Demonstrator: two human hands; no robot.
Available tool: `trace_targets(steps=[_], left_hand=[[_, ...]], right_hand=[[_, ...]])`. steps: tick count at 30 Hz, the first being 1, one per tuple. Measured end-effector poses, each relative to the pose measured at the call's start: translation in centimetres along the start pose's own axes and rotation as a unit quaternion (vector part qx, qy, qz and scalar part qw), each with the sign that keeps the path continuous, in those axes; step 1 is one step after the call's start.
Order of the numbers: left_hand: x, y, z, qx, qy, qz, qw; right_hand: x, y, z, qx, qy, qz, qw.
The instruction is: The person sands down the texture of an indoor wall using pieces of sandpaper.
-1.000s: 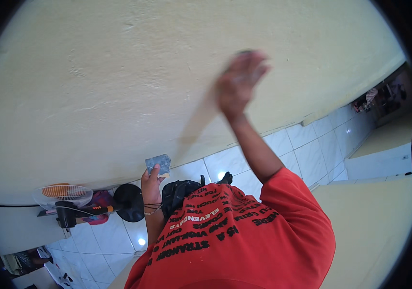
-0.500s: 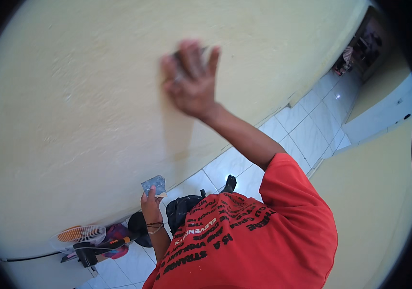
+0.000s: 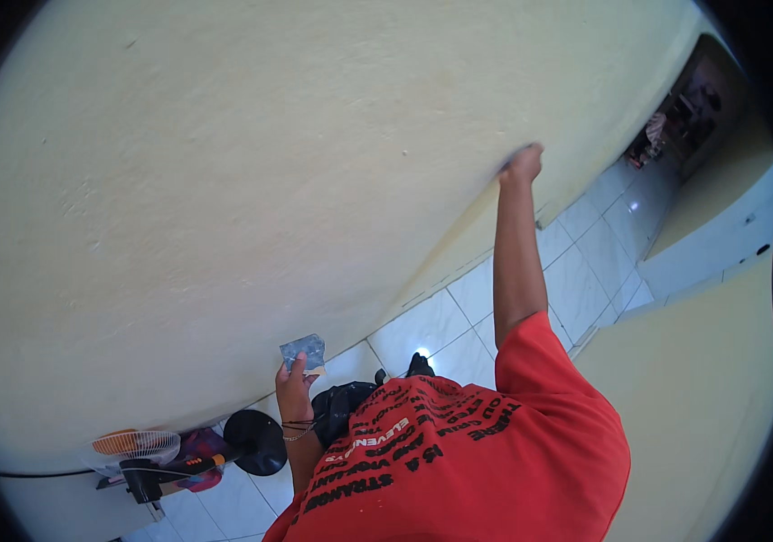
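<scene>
A pale yellow wall fills the upper left of the view. With the arm stretched out, my right hand presses against it at the upper right. Its fingers are closed round a thin dark grey pad, partly hidden, whose exact kind does not show. Low beside the wall, my left hand pinches a creased blue-grey piece of sandpaper with a tan edge, thumb on its face. That piece appears to be apart from the wall.
A white and orange fan stands at the lower left, close to a round black base. White floor tiles run along the wall's foot. A dark doorway opens at the far right.
My right hand has swept across the wall to the right, from spread fingers over the dark pad to a closed grip seen side-on. My left hand has barely shifted.
</scene>
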State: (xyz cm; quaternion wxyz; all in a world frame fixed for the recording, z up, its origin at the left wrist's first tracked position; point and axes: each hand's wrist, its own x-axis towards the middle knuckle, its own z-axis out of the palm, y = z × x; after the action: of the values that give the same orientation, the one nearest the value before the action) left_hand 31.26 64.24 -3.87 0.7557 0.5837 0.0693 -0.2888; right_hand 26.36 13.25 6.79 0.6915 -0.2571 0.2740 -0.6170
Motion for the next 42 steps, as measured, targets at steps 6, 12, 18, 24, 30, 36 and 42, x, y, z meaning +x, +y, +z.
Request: trace_targets(steps=[6,12,18,24,30,36,42], left_hand=[[-0.7,0.8,-3.0,-0.007,0.014,0.019,1.0],[-1.9,2.5,-7.7,-0.01,0.042,0.036,0.998],[-2.3,4.3,-9.5,0.008,0.044,0.037,0.998],[-0.7,3.6,-7.9,0.013,0.035,0.032,0.999],[0.9,1.4,-3.2,0.008,0.0,0.003,1.0],[2.0,0.1,0.2,0.018,-0.032,-0.012,0.999],[2.3,1.1,0.4,-0.004,-0.045,-0.001,0.999]], right_hand=[[-11.0,-3.4,10.7,-0.312,-0.072,-0.437,0.84],[-33.2,5.1,13.1,-0.357,-0.324,-0.636,0.603],[-40.1,7.6,12.7,-0.309,-0.474,-0.674,0.475],[-33.5,0.9,18.0,-0.304,-0.344,-0.654,0.602],[-15.0,-5.2,15.6,-0.284,-0.138,-0.624,0.715],[0.1,0.0,1.2,-0.126,0.065,-0.169,0.975],[2.7,-2.7,2.0,-0.148,0.035,-0.104,0.983]])
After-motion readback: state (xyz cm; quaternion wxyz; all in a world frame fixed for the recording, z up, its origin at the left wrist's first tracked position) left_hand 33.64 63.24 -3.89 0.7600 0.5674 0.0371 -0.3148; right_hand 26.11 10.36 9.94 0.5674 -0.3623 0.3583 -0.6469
